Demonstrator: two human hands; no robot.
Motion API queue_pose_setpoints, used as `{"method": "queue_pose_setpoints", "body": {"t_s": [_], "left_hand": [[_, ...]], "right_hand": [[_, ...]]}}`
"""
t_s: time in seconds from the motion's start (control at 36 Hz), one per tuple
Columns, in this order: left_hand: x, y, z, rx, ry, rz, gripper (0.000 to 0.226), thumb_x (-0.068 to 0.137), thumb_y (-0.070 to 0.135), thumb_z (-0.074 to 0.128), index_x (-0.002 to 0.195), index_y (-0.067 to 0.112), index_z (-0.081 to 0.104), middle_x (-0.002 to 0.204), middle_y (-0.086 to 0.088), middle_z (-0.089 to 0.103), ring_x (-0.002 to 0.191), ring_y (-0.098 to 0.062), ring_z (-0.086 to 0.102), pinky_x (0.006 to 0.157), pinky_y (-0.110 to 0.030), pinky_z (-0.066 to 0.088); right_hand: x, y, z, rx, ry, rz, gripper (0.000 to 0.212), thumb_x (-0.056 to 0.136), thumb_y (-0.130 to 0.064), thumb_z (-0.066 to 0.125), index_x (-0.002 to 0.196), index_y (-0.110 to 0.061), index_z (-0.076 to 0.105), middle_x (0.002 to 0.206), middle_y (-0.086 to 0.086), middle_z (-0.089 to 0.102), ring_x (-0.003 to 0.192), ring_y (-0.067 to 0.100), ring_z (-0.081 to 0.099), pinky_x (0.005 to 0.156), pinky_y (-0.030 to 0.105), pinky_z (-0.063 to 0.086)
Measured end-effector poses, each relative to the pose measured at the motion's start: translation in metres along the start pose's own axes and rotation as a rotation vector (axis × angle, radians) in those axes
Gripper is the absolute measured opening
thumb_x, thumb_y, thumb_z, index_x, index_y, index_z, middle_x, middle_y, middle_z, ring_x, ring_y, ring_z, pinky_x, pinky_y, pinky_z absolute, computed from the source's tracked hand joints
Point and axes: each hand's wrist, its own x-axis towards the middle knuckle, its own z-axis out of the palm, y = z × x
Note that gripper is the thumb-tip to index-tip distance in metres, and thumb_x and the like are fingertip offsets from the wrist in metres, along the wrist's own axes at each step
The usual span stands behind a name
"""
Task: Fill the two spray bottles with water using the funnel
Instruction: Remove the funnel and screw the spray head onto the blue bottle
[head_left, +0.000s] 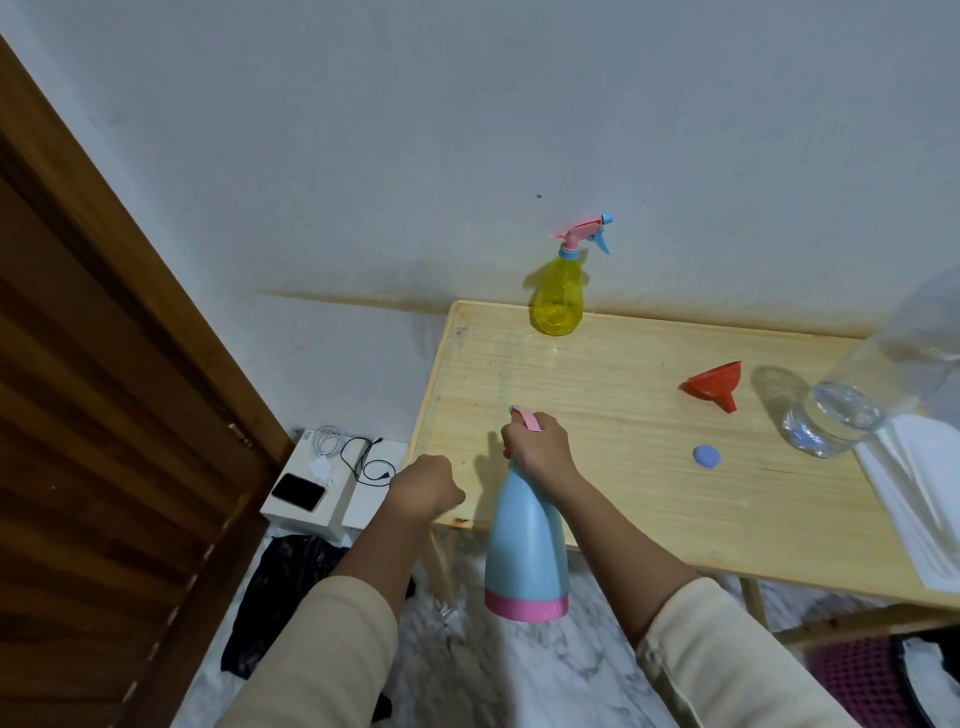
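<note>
My right hand (540, 447) grips the pink spray head of a light blue spray bottle (524, 545) with a pink base, held in the air at the table's near left edge. My left hand (426, 488) hovers just left of it, fingers curled closed, holding nothing. A yellow spray bottle (558, 299) with a pink and blue sprayer stands at the back of the wooden table (597, 395). A red funnel (714, 387) lies on its side to the right. A large clear water bottle (852, 405) lies tilted at the right edge, with a blue cap (706, 456) on the table near it.
White folded cloth (924, 493) lies at the table's right end. Left of the table a white box (332, 483) carries a phone and cables. A wooden door (104, 415) fills the left side. A black bag (280, 587) lies on the marble floor.
</note>
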Motion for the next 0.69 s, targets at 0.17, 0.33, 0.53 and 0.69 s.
{"method": "queue_pose_setpoints", "body": {"t_s": [0.17, 0.33, 0.53, 0.69], "left_hand": [[0.001, 0.003, -0.001, 0.026, 0.008, 0.016, 0.022, 0.085, 0.020, 0.052, 0.067, 0.011, 0.043, 0.069, 0.002, 0.044, 0.071, -0.022, 0.049, 0.053, -0.023, 0.030], [0.003, 0.002, -0.001, 0.031, 0.004, 0.027, 0.023, 0.086, 0.022, 0.053, 0.068, 0.011, 0.044, 0.070, 0.002, 0.044, 0.074, -0.023, 0.050, 0.060, -0.025, 0.033], [0.006, -0.003, -0.002, 0.014, -0.015, 0.049, 0.025, 0.086, 0.023, 0.053, 0.067, 0.012, 0.042, 0.071, 0.001, 0.043, 0.072, -0.022, 0.048, 0.050, -0.024, 0.028], [0.005, 0.011, -0.014, -0.087, -0.050, 0.136, 0.018, 0.089, 0.027, 0.056, 0.089, 0.008, 0.054, 0.090, -0.005, 0.051, 0.080, -0.023, 0.048, 0.065, -0.027, 0.034]], "right_hand": [[0.003, 0.000, -0.001, -0.057, 0.034, -0.078, 0.013, 0.078, -0.007, 0.048, 0.074, -0.010, 0.036, 0.074, 0.002, 0.040, 0.066, 0.021, 0.034, 0.056, 0.026, 0.033], [0.006, -0.003, 0.001, -0.072, 0.016, -0.079, 0.014, 0.078, -0.007, 0.050, 0.074, -0.009, 0.037, 0.071, -0.004, 0.041, 0.065, 0.020, 0.035, 0.057, 0.027, 0.033], [0.003, 0.000, 0.009, -0.074, -0.006, -0.102, 0.005, 0.078, -0.008, 0.049, 0.082, -0.006, 0.047, 0.077, 0.003, 0.039, 0.063, 0.017, 0.035, 0.056, 0.026, 0.034], [0.007, -0.002, -0.003, -0.103, 0.092, -0.211, 0.007, 0.080, -0.008, 0.050, 0.077, -0.005, 0.045, 0.074, 0.005, 0.042, 0.066, 0.018, 0.037, 0.055, 0.028, 0.031]]}}
